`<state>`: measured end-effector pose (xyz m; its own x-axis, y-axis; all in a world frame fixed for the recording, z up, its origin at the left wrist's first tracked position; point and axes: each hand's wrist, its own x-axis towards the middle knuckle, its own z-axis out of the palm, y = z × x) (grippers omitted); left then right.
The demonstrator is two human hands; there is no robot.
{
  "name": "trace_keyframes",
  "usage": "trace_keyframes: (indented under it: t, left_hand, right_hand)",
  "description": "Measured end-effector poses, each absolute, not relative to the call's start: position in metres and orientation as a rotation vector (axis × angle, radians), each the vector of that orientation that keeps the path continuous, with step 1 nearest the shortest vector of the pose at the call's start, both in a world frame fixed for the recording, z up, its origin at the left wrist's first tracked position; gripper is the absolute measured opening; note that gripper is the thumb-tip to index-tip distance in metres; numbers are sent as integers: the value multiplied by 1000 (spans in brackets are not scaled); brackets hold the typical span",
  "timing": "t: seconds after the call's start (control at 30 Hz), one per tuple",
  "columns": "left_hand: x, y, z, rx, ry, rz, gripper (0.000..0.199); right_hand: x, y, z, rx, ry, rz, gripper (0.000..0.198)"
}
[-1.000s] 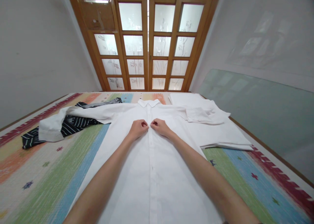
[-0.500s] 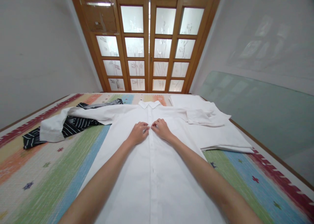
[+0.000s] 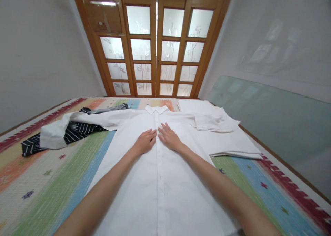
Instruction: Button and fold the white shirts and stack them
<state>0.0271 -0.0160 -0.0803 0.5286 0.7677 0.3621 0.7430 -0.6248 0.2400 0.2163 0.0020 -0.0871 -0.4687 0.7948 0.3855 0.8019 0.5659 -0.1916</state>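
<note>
A white collared shirt (image 3: 139,191) lies spread front side up, its collar at the far end and its button placket running down the middle. My left hand (image 3: 145,141) rests on the chest just left of the placket, fingers stretched out and holding nothing. Across the placket my right hand (image 3: 168,136) lies flat on the cloth with its fingers spread. The fingertips of both hands come near each other at the placket. The shirt's left-side sleeve (image 3: 103,119) reaches out over a black-and-white striped cloth (image 3: 80,131).
Folded white cloth (image 3: 230,144) lies to the right, partly under the other sleeve. A colourful striped cover (image 3: 59,181) is beneath everything. A pale green glass-like panel (image 3: 258,108) leans along the right wall. Wooden doors with frosted panes (image 3: 168,51) stand at the back.
My fingers have gone from pinching at the placket to lying stretched out on the shirt. The right hand has opened out flat. The view has shifted slightly.
</note>
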Motion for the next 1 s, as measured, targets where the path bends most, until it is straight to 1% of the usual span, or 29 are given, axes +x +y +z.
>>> trace_keyframes:
  t: [0.1,0.3,0.4,0.57,0.73,0.83,0.97,1.0]
  left_hand:
    - [25,-22,-82,2760,1301,609,46]
    - [20,-40,-84,2765,1352,414,51]
    - [17,-48,-86,2771,1373,391,52]
    - [14,-65,-88,2808,1394,399,54]
    - [13,-83,-83,2797,1414,318,60]
    - [14,-91,-80,2761,1409,321,60]
    - [17,-96,-77,2692,1423,444,52]
    - [18,-97,-76,2673,1428,480,49]
  right_hand:
    - [218,-4,-92,-1221,-2524,-15,49]
    - [227,-25,-91,-1165,-2598,-52,54]
    - [233,-40,-89,-1115,-2633,-51,57]
    - [241,-65,-90,-1027,-2671,-43,56]
    - [243,-92,-83,-974,-2718,0,58]
    - [242,-102,-71,-925,-2707,92,50]
    - [236,-106,-54,-925,-2570,299,25]
    - [234,-106,-51,-966,-2515,354,21]
